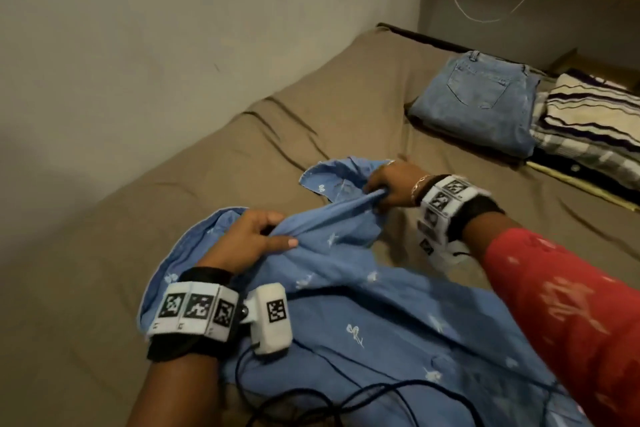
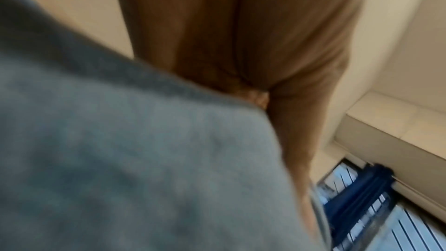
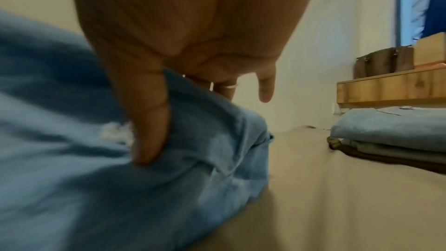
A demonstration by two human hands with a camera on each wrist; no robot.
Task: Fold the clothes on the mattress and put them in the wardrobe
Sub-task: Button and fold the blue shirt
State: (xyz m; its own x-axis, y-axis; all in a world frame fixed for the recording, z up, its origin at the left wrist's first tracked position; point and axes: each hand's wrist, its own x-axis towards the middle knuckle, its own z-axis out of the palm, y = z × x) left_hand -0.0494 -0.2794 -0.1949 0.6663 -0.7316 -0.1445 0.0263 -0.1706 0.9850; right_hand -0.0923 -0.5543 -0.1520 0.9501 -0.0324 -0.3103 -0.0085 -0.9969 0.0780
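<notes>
A light blue shirt (image 1: 363, 315) with small white prints lies crumpled on the brown mattress (image 1: 214, 191). My left hand (image 1: 252, 239) pinches a raised fold of it near the shoulder. My right hand (image 1: 391, 187) grips the same fold farther away, close to the collar. The fabric is pulled taut between the two hands. In the right wrist view my thumb (image 3: 149, 121) presses into the blue shirt (image 3: 96, 169). The left wrist view is blurred: blue shirt cloth (image 2: 120, 159) covers most of it below my palm (image 2: 241, 35).
Folded blue jeans (image 1: 481, 104) lie on the mattress at the far right, beside a pile of striped cloth (image 1: 588, 128). A wall (image 1: 173, 28) runs along the left of the mattress. Black cables (image 1: 346, 399) trail over the shirt near me. A wooden shelf (image 3: 391, 87) stands behind the jeans.
</notes>
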